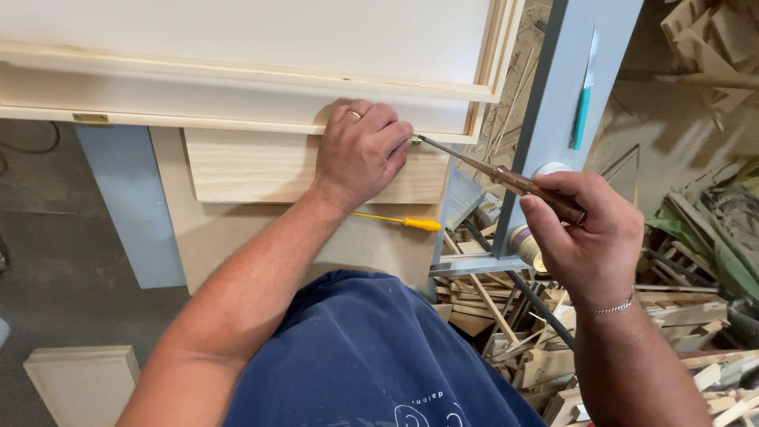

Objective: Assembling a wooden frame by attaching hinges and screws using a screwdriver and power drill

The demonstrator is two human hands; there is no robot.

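- Screwdriver (506, 180) with brown handle sits in my right hand (589, 237), grip wrapped tight, tip at the wooden frame (237, 95) edge.
- My left hand (360, 150) presses there, fingers curled on a small fitting.
- Yellow screwdriver (399, 221) lies on the table (213, 237).

Hidden under the left hand (360, 152): the small fitting met by the screwdriver (506, 179) tip, too small to identify. Cut off by the top edge: the pale wooden frame (261, 79). Covered by the right hand (589, 237): most of the screwdriver's handle.

two hands (360, 150), two screwdrivers (506, 178), one brass hinge (91, 119), one teal-handled knife (583, 107), one wooden frame (237, 95)
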